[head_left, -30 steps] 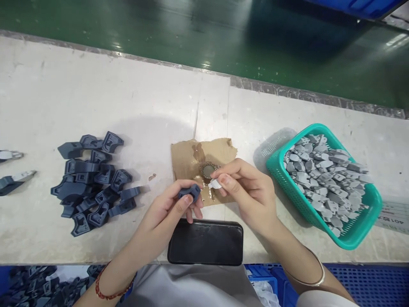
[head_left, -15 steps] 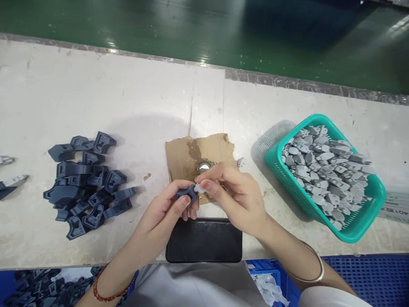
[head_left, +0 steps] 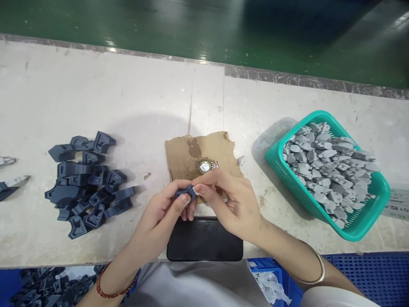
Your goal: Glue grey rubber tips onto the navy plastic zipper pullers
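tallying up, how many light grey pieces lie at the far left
2: an upper grey piece and, below it, a lower grey piece; more may be out of frame.

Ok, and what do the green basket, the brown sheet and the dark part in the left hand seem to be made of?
Green basket: probably plastic, slightly glossy, judging by its even color and perforated walls.
Brown sheet: looks like cardboard, mostly matte, with ragged torn edges.
Dark part in the left hand: likely satin plastic, evenly colored; coated metal remains possible.
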Motion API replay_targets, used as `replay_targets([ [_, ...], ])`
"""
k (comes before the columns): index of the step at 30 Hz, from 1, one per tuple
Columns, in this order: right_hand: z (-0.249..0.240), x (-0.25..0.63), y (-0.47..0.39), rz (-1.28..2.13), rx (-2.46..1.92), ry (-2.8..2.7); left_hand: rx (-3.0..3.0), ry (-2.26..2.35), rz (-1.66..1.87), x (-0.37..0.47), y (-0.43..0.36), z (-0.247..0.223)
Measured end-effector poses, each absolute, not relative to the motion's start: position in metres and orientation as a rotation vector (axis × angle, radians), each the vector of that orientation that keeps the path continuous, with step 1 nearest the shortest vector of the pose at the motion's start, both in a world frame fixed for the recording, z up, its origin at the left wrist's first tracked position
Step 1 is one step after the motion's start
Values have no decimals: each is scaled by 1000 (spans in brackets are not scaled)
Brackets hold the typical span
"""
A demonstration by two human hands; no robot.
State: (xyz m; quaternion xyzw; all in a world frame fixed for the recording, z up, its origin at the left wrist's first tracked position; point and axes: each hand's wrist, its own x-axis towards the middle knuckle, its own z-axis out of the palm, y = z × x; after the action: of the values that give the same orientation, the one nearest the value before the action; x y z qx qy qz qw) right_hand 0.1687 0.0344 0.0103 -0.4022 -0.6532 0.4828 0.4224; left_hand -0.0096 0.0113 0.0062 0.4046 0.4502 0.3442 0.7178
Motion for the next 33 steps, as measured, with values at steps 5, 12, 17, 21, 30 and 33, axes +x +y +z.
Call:
replay_targets([
  [5, 10, 176, 35, 1243, -975, -1649, 1117, 1033, 830, -13, 9, 5],
  [12, 21, 192, 42, 625, -905, -2168, 1755, 1164, 814, -25, 1, 19],
  [17, 28, 189, 39, 570, -845, -2320, 1901, 1084, 775, -28, 3, 24],
  [21, 33, 187, 33, 702, -871, -2295, 1918, 1047, 754, -30, 3, 26],
  [30, 27, 176, 31, 606, -995, -2316, 1842, 1155, 687, -31, 1, 26],
  [33, 34, 184, 35, 588, -1003, -2383, 1832, 1263, 625, -44, 1, 31],
])
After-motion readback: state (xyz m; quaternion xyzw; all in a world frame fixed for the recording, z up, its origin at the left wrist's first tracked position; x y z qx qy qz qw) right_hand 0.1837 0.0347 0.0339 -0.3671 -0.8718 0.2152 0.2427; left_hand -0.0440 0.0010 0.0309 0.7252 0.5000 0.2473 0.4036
